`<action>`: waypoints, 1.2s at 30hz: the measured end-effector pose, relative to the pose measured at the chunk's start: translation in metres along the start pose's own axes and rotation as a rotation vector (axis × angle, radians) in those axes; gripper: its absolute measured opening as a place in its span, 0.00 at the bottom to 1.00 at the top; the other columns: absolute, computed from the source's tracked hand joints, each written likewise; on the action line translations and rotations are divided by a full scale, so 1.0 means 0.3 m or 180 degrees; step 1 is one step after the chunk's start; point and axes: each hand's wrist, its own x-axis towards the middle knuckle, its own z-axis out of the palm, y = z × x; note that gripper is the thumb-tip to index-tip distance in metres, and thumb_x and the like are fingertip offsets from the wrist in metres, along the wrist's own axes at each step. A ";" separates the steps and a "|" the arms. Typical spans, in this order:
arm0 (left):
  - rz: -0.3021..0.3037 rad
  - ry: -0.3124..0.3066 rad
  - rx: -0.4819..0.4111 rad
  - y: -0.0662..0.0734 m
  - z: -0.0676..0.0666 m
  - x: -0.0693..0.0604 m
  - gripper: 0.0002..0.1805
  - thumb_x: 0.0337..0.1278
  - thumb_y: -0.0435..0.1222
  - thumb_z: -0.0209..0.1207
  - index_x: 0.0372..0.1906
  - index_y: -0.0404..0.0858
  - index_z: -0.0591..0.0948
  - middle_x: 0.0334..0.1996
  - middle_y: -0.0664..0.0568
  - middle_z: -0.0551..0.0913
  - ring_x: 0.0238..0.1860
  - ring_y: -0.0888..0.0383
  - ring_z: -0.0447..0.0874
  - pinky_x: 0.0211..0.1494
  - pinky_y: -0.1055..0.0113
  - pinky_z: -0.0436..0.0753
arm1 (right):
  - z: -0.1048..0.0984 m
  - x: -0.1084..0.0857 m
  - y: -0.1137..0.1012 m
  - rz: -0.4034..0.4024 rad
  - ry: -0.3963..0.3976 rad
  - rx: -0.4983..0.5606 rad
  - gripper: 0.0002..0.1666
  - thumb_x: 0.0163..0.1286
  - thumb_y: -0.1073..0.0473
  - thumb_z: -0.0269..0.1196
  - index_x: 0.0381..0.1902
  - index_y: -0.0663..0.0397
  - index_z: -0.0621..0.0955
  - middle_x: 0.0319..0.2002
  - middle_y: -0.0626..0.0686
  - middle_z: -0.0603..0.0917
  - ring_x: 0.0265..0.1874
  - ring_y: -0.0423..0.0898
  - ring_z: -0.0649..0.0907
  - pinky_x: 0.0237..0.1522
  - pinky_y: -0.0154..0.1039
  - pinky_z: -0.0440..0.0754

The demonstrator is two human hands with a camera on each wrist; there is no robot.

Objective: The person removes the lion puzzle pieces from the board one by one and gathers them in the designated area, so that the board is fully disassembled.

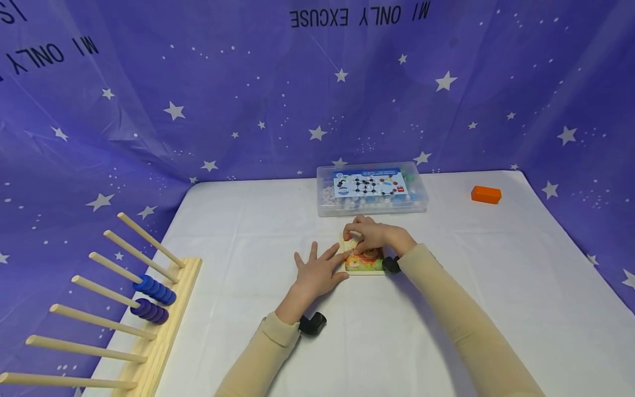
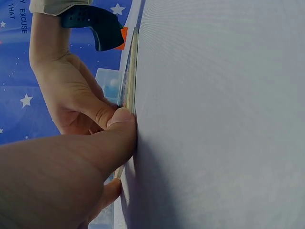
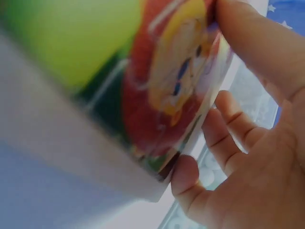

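A small wooden jigsaw puzzle [image 1: 364, 266] with a lion-like cartoon animal lies flat on the white table. Its picture [image 3: 136, 62] fills much of the right wrist view, blurred. My right hand [image 1: 369, 234] curls over the puzzle's upper part, thumb on its face and other fingers at the far edge. Whether a loose piece sits under those fingertips is hidden. My left hand [image 1: 317, 274] lies spread at the left side, index finger reaching onto the puzzle and thumb by the lower left corner. In the left wrist view, the left thumb [image 2: 121, 121] touches the board's edge.
Behind the puzzle stands a clear plastic case [image 1: 372, 207] with a molecule picture label and small parts inside. An orange block [image 1: 486, 194] lies at the back right. On the left is a wooden peg rack [image 1: 168, 331] with blue and purple rings.
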 end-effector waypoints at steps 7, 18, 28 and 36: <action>-0.0016 -0.0008 -0.0043 0.005 -0.002 0.001 0.31 0.56 0.60 0.46 0.66 0.64 0.59 0.68 0.62 0.52 0.66 0.37 0.40 0.52 0.28 0.44 | 0.001 -0.025 0.013 -0.0142 0.0068 0.0165 0.24 0.59 0.48 0.62 0.53 0.41 0.72 0.47 0.55 0.64 0.47 0.55 0.63 0.43 0.53 0.66; 0.0002 -0.0039 0.0010 0.007 -0.006 -0.003 0.31 0.57 0.61 0.45 0.67 0.64 0.58 0.68 0.61 0.52 0.66 0.36 0.41 0.52 0.28 0.44 | 0.024 -0.023 0.084 -0.0034 0.0173 0.0073 0.34 0.54 0.40 0.64 0.59 0.33 0.70 0.63 0.56 0.56 0.62 0.56 0.52 0.55 0.62 0.46; 0.0011 -0.0058 0.0050 -0.001 -0.002 -0.005 0.31 0.57 0.61 0.43 0.67 0.65 0.56 0.69 0.62 0.51 0.67 0.37 0.39 0.53 0.29 0.44 | 0.019 -0.033 0.093 -0.0215 0.0069 0.0041 0.37 0.55 0.41 0.64 0.62 0.38 0.68 0.69 0.59 0.43 0.66 0.58 0.40 0.57 0.64 0.35; 0.0021 -0.0072 0.0062 -0.004 0.004 -0.002 0.31 0.58 0.61 0.42 0.67 0.65 0.55 0.69 0.62 0.50 0.67 0.38 0.39 0.53 0.29 0.43 | 0.011 -0.028 0.069 0.0005 0.0094 0.0178 0.35 0.52 0.45 0.68 0.58 0.36 0.71 0.66 0.61 0.48 0.64 0.61 0.45 0.56 0.63 0.40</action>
